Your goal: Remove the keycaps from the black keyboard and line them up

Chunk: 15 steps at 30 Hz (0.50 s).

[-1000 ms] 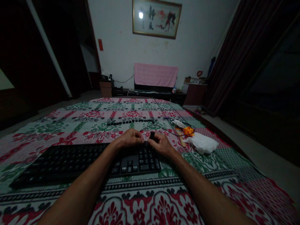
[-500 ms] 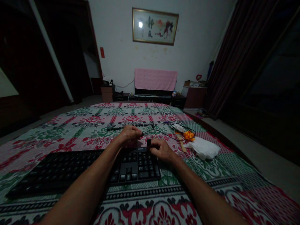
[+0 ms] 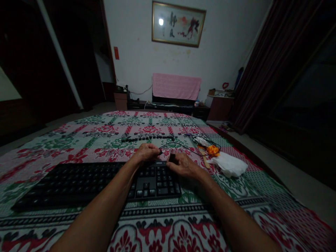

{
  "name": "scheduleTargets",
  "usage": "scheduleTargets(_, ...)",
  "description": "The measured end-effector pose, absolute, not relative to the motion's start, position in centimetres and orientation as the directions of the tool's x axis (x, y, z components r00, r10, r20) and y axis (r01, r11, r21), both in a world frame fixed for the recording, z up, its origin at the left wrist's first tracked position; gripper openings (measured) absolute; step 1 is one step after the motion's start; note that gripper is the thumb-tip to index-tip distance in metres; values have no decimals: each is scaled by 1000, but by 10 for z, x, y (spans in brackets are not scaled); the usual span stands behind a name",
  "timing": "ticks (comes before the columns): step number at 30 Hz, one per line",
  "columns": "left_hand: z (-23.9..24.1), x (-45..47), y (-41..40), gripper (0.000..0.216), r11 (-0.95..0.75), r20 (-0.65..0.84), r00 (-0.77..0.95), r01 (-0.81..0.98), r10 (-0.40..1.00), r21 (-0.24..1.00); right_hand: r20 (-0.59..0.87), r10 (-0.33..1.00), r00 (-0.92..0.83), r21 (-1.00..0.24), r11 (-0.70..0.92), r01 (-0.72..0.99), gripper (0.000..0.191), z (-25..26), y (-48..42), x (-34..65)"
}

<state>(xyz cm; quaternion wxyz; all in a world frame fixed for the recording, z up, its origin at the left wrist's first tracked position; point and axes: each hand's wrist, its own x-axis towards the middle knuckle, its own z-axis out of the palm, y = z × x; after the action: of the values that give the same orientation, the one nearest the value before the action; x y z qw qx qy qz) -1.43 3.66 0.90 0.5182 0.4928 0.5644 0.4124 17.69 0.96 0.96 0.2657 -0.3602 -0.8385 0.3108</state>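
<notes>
Flowery bedspread (image 3: 110,140) is holding a black keyboard (image 3: 78,178). At its far right corner, right hand (image 3: 183,164) is pinching a small black piece (image 3: 172,157); curled left hand (image 3: 147,153) is gripping a cord (image 3: 183,147).

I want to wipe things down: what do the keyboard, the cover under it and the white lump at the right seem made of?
Keyboard: probably hard plastic, matte black, with moulded keys and rigid edges. Cover: printed cloth, matte, floral pattern lying softly flat. White lump: crumpled thin plastic or tissue; too dim to tell which.
</notes>
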Motion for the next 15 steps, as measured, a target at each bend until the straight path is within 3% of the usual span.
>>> scheduleTargets(2,8,-14,37,14,167,-172,26,130,985,977,178,818,-547,-767,463,444,21,9,11,177)
scheduleTargets(6,5,-15,39,13,167,-173,30,148,984,975,173,872,-458,-878,347,330,9,4,16,174)
scheduleTargets(11,6,-15,39,14,177,-182,16,163,983,971,98,952,-289,-956,171,240,10,2,21,172)
scheduleTargets(15,10,-12,36,20,193,-201,80,95,976,977,159,967,-200,-965,195,175,14,3,26,174)
